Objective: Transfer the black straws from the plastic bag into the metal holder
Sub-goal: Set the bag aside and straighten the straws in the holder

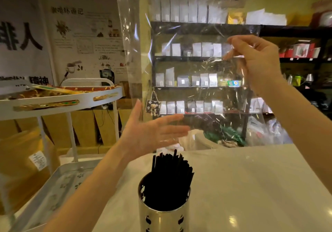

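A perforated metal holder [164,219] stands on the white table at the bottom centre. A bundle of black straws [170,176] stands in it, leaning right. The clear plastic bag [194,52] hangs in the air above, wide and see-through, with no straws visible inside. My right hand [255,64] pinches the bag's right side, held high. Below the bag and above the holder, my left hand [154,133] is flat with fingers stretched out to the right against the bag's lower part, gripping nothing.
The white table [251,186] spreads right of the holder. A white tiered cart [59,100] with a lower tray [59,183] stands close on the left. Dark shelves [197,88] with white pouches fill the background, with cardboard boxes on the floor.
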